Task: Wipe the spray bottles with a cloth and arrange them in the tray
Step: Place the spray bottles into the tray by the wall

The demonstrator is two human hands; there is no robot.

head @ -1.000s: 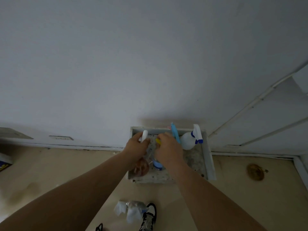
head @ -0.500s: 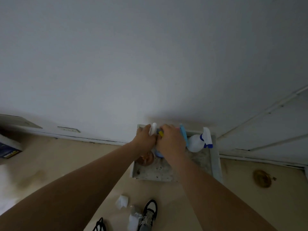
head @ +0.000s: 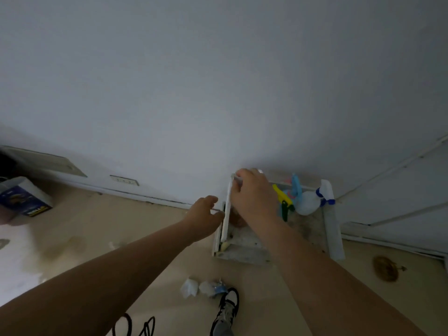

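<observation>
A grey speckled tray (head: 333,229) sits on the floor against the white wall. Standing in its back part are a white spray bottle with a blue trigger (head: 308,202), a light blue bottle (head: 296,187) and a bottle with a yellow and green trigger (head: 282,201). A brown bottle (head: 236,218) shows partly behind the tray's left wall. My right hand (head: 253,195) curls its fingers over the tray's back left corner rim. My left hand (head: 206,214) sits just outside the left wall with loose fingers, holding nothing. A crumpled white cloth (head: 189,287) lies on the floor in front of the tray.
A blue box (head: 24,200) stands at the far left by the wall. A round floor drain (head: 385,267) lies right of the tray. My shoe (head: 229,304) and crumpled plastic (head: 213,288) are near the cloth. A black cable (head: 135,328) loops at the bottom edge.
Both hands were on the bottle tops inside the tray. My left hand has let go and pulled out to the left; my right hand has shifted to the tray's back left corner.
</observation>
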